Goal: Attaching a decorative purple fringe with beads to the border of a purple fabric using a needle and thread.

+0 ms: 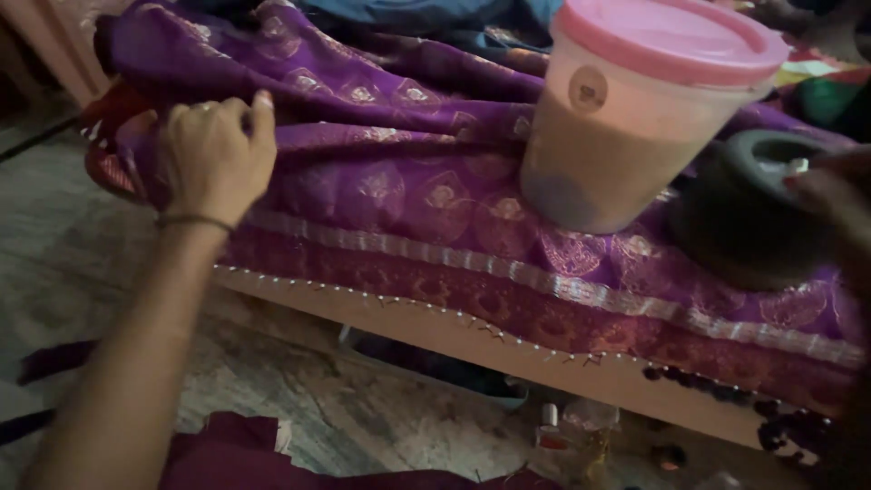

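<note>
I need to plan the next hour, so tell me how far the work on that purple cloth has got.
Done: small beads already line the cloth's lower edge along the left and middle. In hand: the left hand grips the purple cloth at its left end; the right hand rests by a dark round object. Left: I cannot tell how the far right edge stands.

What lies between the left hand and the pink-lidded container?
Head view: only purple patterned cloth spans from the left hand to the container.
</note>
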